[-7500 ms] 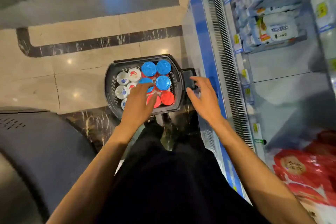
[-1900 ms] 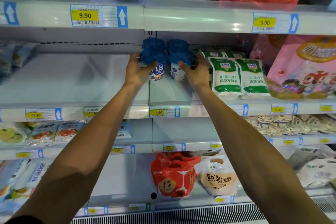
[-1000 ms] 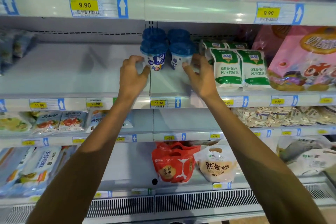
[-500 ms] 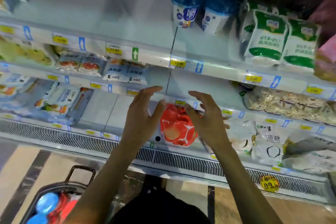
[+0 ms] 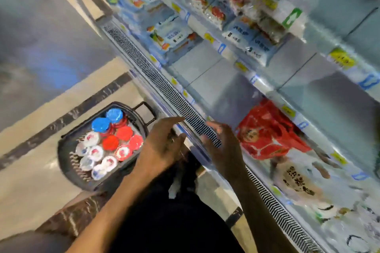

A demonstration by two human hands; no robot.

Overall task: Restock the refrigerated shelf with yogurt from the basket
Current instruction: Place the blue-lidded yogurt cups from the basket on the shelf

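In the head view, your yogurt cups [image 5: 111,142] stand upright in the basket [image 5: 63,156] on the floor, lids up, so you must come at them from above. Take the basket as your mark: your left hand [image 5: 162,146] hovers just right of its rim and is the nearer one, while your right hand [image 5: 224,150] is farther right of the basket, over the vent grille [image 5: 156,80]. Both hands are empty, fingers [image 5: 174,120] apart and loosely bent. A second ago both hands were up at the cups set on the shelf; now they are down by the basket, where two blue lids [image 5: 100,124] sit among red and white ones
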